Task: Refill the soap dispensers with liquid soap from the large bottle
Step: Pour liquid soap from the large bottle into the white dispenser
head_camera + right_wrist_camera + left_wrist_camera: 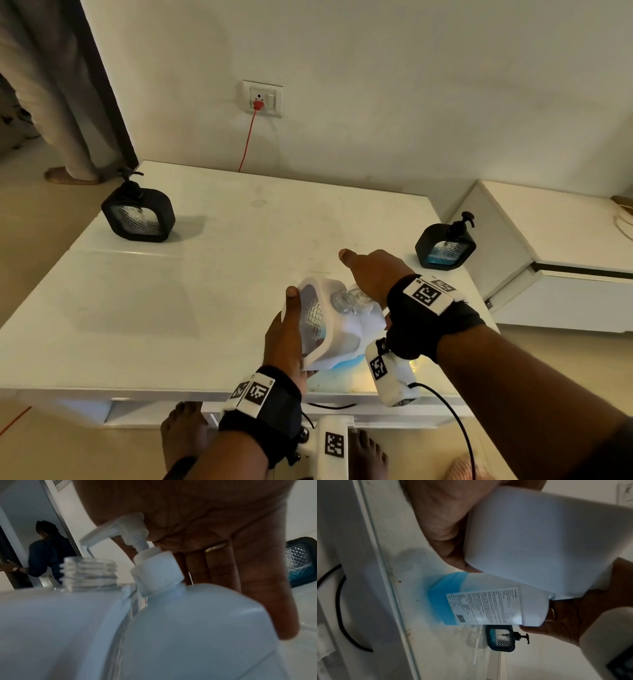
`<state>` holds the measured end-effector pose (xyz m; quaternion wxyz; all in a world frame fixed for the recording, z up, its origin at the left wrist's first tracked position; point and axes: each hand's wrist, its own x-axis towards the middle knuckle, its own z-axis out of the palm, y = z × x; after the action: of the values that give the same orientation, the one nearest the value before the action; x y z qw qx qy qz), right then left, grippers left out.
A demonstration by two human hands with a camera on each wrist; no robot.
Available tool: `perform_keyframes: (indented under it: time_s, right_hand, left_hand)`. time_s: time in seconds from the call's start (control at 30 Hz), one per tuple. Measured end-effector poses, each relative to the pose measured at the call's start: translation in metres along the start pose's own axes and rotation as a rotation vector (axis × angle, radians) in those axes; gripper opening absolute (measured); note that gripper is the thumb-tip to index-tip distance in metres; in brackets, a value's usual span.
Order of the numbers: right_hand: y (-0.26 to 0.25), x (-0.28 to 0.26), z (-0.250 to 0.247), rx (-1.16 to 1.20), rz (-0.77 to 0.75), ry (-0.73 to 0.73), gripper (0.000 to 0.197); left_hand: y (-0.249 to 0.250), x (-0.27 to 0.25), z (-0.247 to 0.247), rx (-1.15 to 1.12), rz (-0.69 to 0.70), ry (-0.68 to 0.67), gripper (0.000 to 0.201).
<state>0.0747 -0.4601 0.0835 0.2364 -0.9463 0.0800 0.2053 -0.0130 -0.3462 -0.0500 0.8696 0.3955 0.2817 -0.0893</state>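
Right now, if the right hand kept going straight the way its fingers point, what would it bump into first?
The right hand rests on the big soap bottle's pump, fingers pointing forward over the table. Straight ahead looks free until the wall. The black dispenser sits off to its right; depth is unclear.

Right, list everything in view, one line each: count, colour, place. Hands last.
white dispenser: one, white frame with clear open threaded neck, tilted at the near table edge, held by the left hand.
large bottle: one, white with blue soap low inside and a white pump head, beside the white dispenser.
black dispensers: two, black with pumps on; one at the table's far left, one at the far right.
table: one, white.
wall socket: one, white, with a red plug and red cord.
side cabinet: one, white, right of the table.
other person: one, dark top, by the doorway.
left hand: grips the white dispenser.
right hand: palm on the pump head, fingers straight.
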Motion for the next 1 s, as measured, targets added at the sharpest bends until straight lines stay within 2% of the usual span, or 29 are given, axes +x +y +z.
perform_keyframes:
  time_s: [0.33, 0.4, 0.5, 0.6, 0.67, 0.87, 1.0]
  right_hand:
    - [0.008, -0.003, 0.003, -0.06, -0.012, 0.102, 0.045]
    - [0.008, -0.004, 0.002, -0.066, -0.01, 0.097, 0.048]
    - [0.003, -0.008, -0.005, -0.025, -0.005, 0.011, 0.064]
    - [-0.007, -0.017, -0.017, 0.085, -0.004, -0.097, 0.1]
    - [-0.011, -0.02, -0.02, 0.085, 0.004, -0.125, 0.107]
    - [-0.006, -0.017, -0.01, 0.074, -0.019, -0.055, 0.099]
    - [-0.005, -0.007, -0.006, 0.045, -0.022, -0.036, 0.08]
  left_hand:
    - [-0.002, -0.001, 0.001, 0.023, -0.014, -0.026, 0.091]
    - [-0.001, -0.002, 0.002, 0.03, -0.013, -0.022, 0.09]
    - [0.001, -0.004, 0.003, 0.033, -0.022, -0.009, 0.09]
    - [0.003, -0.005, 0.003, 0.021, -0.021, 0.007, 0.089]
    - [0.003, -0.007, 0.004, 0.018, -0.016, 0.011, 0.09]
    - [0.001, -0.007, 0.006, 0.016, -0.02, 0.031, 0.089]
    - [0.0, -0.007, 0.005, 0.008, -0.007, 0.033, 0.082]
